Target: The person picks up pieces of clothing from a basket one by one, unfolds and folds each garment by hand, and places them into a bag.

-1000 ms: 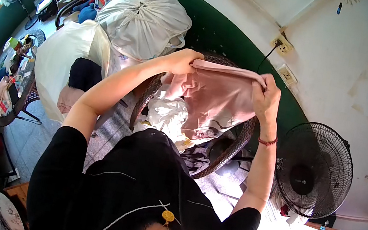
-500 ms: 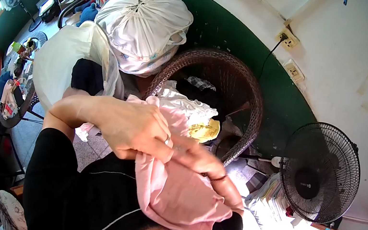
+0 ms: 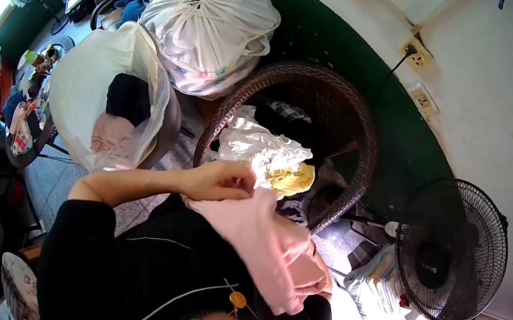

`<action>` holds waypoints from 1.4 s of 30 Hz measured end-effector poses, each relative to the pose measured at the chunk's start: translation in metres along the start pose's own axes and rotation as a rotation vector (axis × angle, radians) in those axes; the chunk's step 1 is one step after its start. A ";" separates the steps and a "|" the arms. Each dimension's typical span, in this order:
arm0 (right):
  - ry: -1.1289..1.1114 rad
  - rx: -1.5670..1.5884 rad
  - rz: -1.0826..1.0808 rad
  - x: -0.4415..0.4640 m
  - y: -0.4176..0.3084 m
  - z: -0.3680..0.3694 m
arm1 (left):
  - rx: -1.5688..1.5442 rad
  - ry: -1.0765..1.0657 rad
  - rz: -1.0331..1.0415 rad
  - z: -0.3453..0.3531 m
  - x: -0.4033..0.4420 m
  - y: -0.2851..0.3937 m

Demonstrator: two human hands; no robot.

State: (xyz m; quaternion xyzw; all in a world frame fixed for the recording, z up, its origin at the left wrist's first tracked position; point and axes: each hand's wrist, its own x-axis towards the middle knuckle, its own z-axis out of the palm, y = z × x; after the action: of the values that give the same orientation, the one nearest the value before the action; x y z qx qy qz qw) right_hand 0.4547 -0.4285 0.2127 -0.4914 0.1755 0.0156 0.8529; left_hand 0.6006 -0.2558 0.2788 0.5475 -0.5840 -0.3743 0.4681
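A pink cloth garment (image 3: 258, 231) hangs in front of my chest, its fabric folded and slanting down to the right. My left hand (image 3: 222, 181) is closed on its upper edge, fingers pinched together. Of my right arm, only part of the forearm shows beside the cloth; my right hand and its fingers are hidden behind the fabric. Just beyond my left hand, a brown wicker chair (image 3: 365, 158) holds a white crumpled garment (image 3: 260, 140), a yellow cloth (image 3: 292, 178) and dark clothes (image 3: 283, 124).
Left of the chair stands an open whitish bag (image 3: 89, 84) with a dark cloth and a pinkish cloth inside. Behind it sits a large tied white bundle (image 3: 208, 23). At the right are a black fan (image 3: 451, 253) and a stack of folded cloths (image 3: 378, 282).
My hands, crossed together over the pink garment before, have come apart. The garment is now stretched between them, and my right hand has gone behind the cloth. The view has shifted slightly.
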 end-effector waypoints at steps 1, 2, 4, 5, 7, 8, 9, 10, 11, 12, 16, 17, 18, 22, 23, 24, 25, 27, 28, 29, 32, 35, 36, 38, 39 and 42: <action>0.043 0.068 0.004 0.006 0.005 -0.006 | -0.127 -0.083 -0.125 0.000 -0.010 -0.016; 0.067 0.132 0.019 0.013 0.009 -0.012 | -0.225 -0.198 -0.144 -0.008 -0.010 0.001; 0.097 0.261 0.062 0.026 0.021 -0.023 | -0.283 -0.023 -0.265 0.000 -0.032 -0.001; 0.109 0.332 0.087 0.030 0.027 -0.027 | -0.331 0.023 -0.294 0.001 -0.038 -0.005; 0.098 0.518 0.166 0.034 0.045 -0.036 | -0.437 0.105 -0.352 0.006 -0.054 -0.018; 0.073 0.638 0.233 0.034 0.051 -0.039 | -0.484 0.140 -0.378 0.008 -0.062 -0.024; 0.048 0.738 0.308 0.026 0.046 -0.030 | -0.522 0.169 -0.399 0.010 -0.068 -0.029; 0.002 0.826 0.464 0.011 0.040 -0.023 | -0.560 0.196 -0.419 0.012 -0.073 -0.034; -0.080 0.856 0.444 0.006 0.038 -0.019 | -0.595 0.221 -0.437 0.014 -0.076 -0.038; -0.062 0.715 0.342 0.003 0.038 -0.015 | -0.617 0.237 -0.452 0.014 -0.078 -0.042; 0.048 0.291 0.159 0.001 0.005 -0.001 | -0.675 0.320 -0.487 0.011 -0.086 -0.057; 0.054 0.233 0.115 -0.002 -0.007 0.001 | -0.696 0.346 -0.494 0.009 -0.089 -0.062; 0.075 0.191 0.093 -0.007 -0.026 0.009 | -0.736 0.372 -0.500 0.007 -0.093 -0.068; 0.003 -0.036 0.039 -0.030 -0.059 0.009 | -1.403 0.269 -0.422 0.006 -0.114 -0.089; -0.048 -0.110 0.053 -0.033 -0.060 0.002 | -1.418 0.293 -0.427 0.016 -0.118 -0.090; -0.159 -0.188 0.133 -0.036 -0.068 -0.003 | -1.321 0.350 -0.509 0.018 -0.113 -0.069; -0.272 -0.265 0.214 -0.039 -0.080 -0.007 | -1.221 0.407 -0.590 0.017 -0.108 -0.050; -0.363 -0.350 0.321 -0.033 -0.105 -0.014 | -1.111 0.315 -0.596 0.012 -0.124 -0.058; -0.311 -0.370 0.173 -0.025 -0.106 -0.017 | -0.998 0.217 -0.603 0.010 -0.131 -0.062; -0.260 -0.388 0.024 -0.014 -0.104 -0.019 | -0.998 0.228 -0.603 0.011 -0.131 -0.064; -0.368 -0.274 -0.081 0.028 -0.091 0.005 | -1.291 0.119 -0.299 0.013 -0.117 -0.059; -0.575 -0.238 0.190 0.058 -0.045 0.032 | -1.354 0.326 -0.369 0.007 -0.098 -0.026; -0.586 -0.130 0.275 0.047 -0.049 0.056 | -1.407 0.352 -0.308 0.000 -0.092 -0.016; -0.629 -0.082 0.353 0.039 -0.032 0.067 | -1.483 0.443 -0.293 -0.012 -0.086 -0.021; -0.621 -0.067 0.367 0.039 -0.020 0.064 | -1.479 0.542 -0.341 -0.019 -0.084 -0.026; -0.499 -0.016 0.359 0.049 0.017 0.049 | -1.264 0.810 -0.522 -0.043 -0.096 -0.039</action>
State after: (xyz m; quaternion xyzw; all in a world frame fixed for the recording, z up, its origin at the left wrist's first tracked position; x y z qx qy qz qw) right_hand 0.5109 -0.3853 0.2055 -0.4400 0.0448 0.2877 0.8495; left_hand 0.6493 -0.1627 0.2407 0.3907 0.1020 -0.5044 0.7632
